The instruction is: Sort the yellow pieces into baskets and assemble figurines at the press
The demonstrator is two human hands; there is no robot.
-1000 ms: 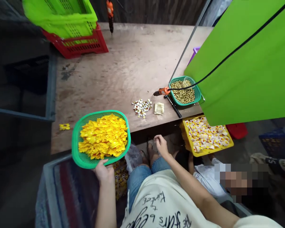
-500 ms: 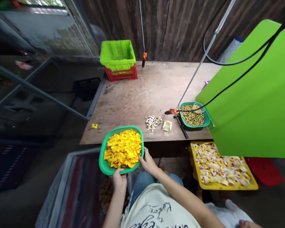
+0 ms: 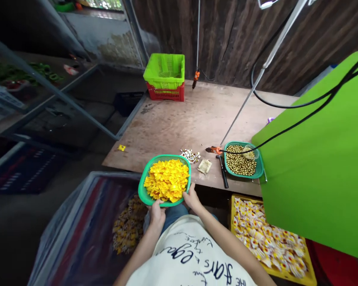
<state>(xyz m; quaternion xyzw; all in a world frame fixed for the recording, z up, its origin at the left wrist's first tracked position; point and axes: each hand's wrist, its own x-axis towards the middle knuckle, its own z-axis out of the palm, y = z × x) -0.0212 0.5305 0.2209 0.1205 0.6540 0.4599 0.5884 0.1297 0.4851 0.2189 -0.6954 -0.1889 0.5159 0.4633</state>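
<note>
A green plastic basket [image 3: 142, 193] heaped with yellow plastic pieces [image 3: 168, 180] is held in front of my body, near the table's front edge. My left hand [image 3: 157, 213] grips its near rim from below. Around the near right corner of the basket, my right hand [image 3: 192, 198] is closed, thumb on the rim. Just beyond lie a pile of small white pieces [image 3: 190, 155] and a small pale square dish [image 3: 204, 166]. One loose yellow piece [image 3: 121, 147] rests at the table's left corner.
On the wooden table [image 3: 173, 123] are a hammer [image 3: 222, 172], an orange-handled tool [image 3: 214, 149] on a cable, a basket of gold balls [image 3: 241, 161] and stacked crates [image 3: 164, 75]. A green panel [image 3: 316, 159] stands right. A yellow tray [image 3: 308, 276] and a large plastic-lined bag [image 3: 89, 222] sit below.
The view has shifted. The basket, still in both hands, is slightly farther right in view and nearer the pile of small white pieces. More of the bag's yellow-and-white contents shows.
</note>
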